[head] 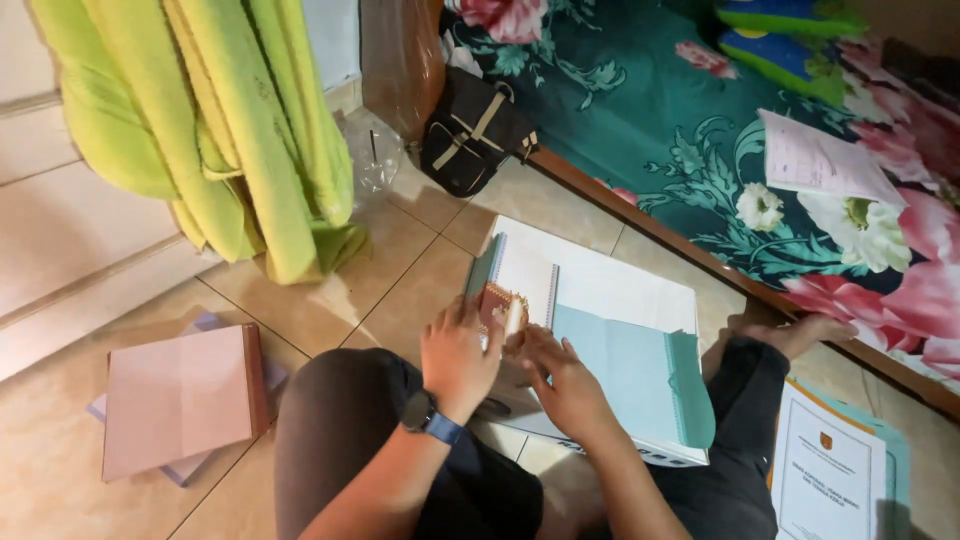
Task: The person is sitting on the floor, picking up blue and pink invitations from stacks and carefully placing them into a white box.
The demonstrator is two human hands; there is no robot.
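Observation:
I sit on a tiled floor with a stack of notebooks and papers (610, 290) in front of my knees. My left hand (458, 355), with a dark watch on its wrist, grips a small reddish spiral notebook (497, 300) that lies on a white spiral notebook (530, 275). My right hand (562, 380) rests beside it on the stack, fingers curled near the small notebook's lower edge and touching a teal folder (640, 380). Whether the right hand grips anything is unclear.
A brown book (180, 395) lies on the floor at the left. Green cloth (230, 120) hangs behind it. A black bag (470, 130) leans by a bed with a floral teal sheet (680, 150). A white printed document (825, 475) lies at the right.

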